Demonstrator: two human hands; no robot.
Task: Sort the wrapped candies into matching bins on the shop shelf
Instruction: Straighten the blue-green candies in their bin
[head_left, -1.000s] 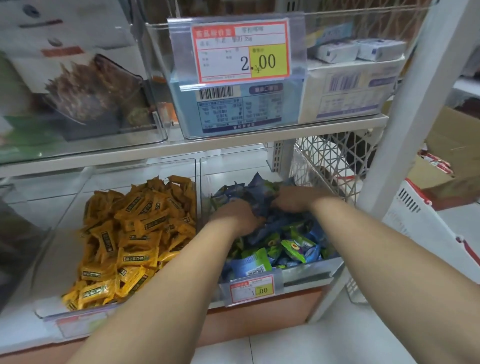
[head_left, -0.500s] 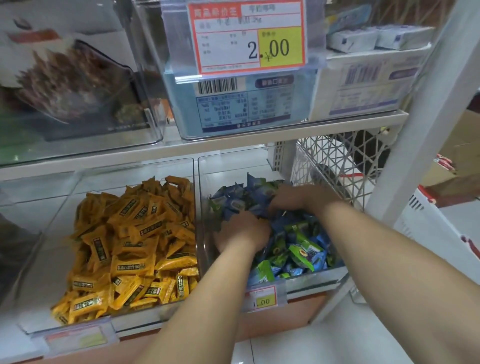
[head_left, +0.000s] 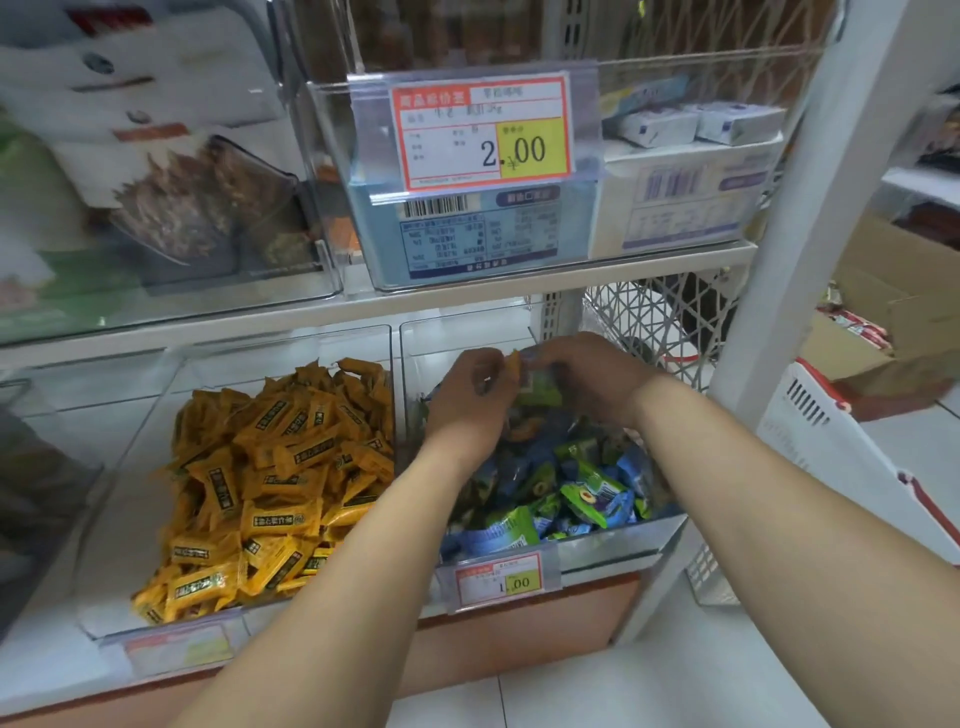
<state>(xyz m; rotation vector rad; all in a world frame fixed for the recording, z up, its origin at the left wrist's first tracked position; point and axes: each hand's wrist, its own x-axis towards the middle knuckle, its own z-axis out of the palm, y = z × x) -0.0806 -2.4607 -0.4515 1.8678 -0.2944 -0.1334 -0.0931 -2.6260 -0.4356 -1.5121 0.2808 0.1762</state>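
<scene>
Reaching with both forearms into the mixed bin (head_left: 460, 338) of blue and green candies (head_left: 571, 493). Pinching one yellow candy (head_left: 513, 364) in the left hand (head_left: 467, 400), up over the mixed bin's back half. Curling the right hand (head_left: 597, 384) round a green-wrapped candy (head_left: 543, 394), just beside the left fingertips. Directly left of the mixed bin, wall to wall: a clear bin (head_left: 119, 519) heaped with yellow candies (head_left: 270, 467). Clipped on its front: a 1.00 price tag (head_left: 506, 579). Close above, crowding the hands: a shelf board (head_left: 467, 306) carrying an upper bin (head_left: 324, 156) tagged 2.00. Behind to the right: a white lattice basket (head_left: 654, 322). Further right: a white post (head_left: 810, 208), then a red-trimmed crate (head_left: 831, 441).
</scene>
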